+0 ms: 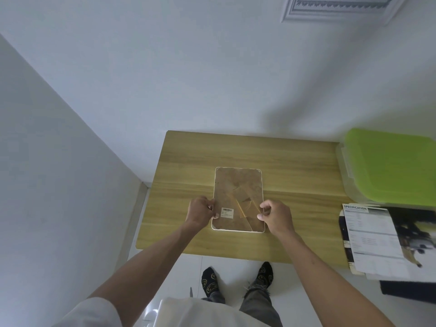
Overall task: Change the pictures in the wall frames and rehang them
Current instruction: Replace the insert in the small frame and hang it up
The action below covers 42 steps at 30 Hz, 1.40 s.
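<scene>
Big pale wall [212, 67] fills most of the view, meeting a side wall at the left corner, and low against it stands a wooden table [295, 166]. On the right edge, a clear storage box with a bright green lid [391, 166] sits just beside the table, and below that a loose stack of printed sheets [372, 241], the top one headed "SPECIFICATION", overlaps a dark picture. Up at the top right, the corner of an ornate white frame [339, 8] hangs on the wall.

Centre of the table, there's the picture frame [238, 185], lying face down, brown backing board up, thin white rim all round, a folding stand on its back and a small barcode sticker [227, 213] near the lower left.

Left hand [200, 212] is at the frame's left edge, fingers curled in, tips on the rim beside the sticker, pinching that edge. Right hand [274, 217] is at the right edge, fingers bent and thumb out, fingertips at the rim by the stand; whether it actually has a grip there I can't tell.

Down below, two feet in dark patterned socks [264, 276] on a white tiled floor
</scene>
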Tool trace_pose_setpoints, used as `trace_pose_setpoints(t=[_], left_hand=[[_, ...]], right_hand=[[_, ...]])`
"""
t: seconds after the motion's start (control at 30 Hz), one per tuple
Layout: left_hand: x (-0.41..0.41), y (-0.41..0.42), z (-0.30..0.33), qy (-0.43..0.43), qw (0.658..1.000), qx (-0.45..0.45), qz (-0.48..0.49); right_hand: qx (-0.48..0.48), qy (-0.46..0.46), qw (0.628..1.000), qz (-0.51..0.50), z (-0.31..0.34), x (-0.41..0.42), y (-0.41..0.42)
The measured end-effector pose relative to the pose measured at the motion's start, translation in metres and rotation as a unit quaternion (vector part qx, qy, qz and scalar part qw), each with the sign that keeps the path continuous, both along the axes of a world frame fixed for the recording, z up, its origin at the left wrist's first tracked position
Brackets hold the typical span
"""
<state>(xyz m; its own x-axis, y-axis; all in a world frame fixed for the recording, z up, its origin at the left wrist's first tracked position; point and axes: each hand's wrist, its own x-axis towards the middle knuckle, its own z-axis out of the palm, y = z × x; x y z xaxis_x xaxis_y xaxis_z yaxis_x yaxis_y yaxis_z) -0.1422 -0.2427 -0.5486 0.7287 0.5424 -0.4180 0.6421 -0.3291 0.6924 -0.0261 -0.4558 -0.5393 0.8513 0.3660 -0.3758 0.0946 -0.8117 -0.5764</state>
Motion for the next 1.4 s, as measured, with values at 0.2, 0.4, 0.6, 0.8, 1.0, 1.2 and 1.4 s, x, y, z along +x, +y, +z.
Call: trace_pose_setpoints(t=[0.2,0.4,0.6,0.8,1.0,1.2,1.4], left_hand=[[0.004,0.001,0.006,0.038,0.992,0.07,-0.099],[0.042,0.004,0.02,0.104,0.888,0.279,-0.351],[0.082,0.018,0.02,0.184,0.831,0.267,-0.452],[0.083,0.027,0.024,0.183,0.831,0.247,-0.463],[0.084,0.023,0.025,0.195,0.841,0.225,-0.451],[0.076,0.023,0.022,0.177,0.865,0.216,-0.417],[0.045,0.005,0.019,0.132,0.957,0.12,-0.227]], right_hand=[[-0.123,-0.007,0.991,0.058,0.013,0.016,0.004],[-0.262,-0.068,0.921,0.282,0.02,0.041,0.024],[-0.288,-0.043,0.87,0.398,0.013,0.064,0.039],[-0.314,-0.081,0.85,0.416,0.01,0.064,0.052],[-0.314,-0.047,0.858,0.403,0.012,0.065,0.054],[-0.268,-0.01,0.891,0.365,0.019,0.065,0.041],[-0.128,0.018,0.974,0.184,0.011,0.031,0.026]])
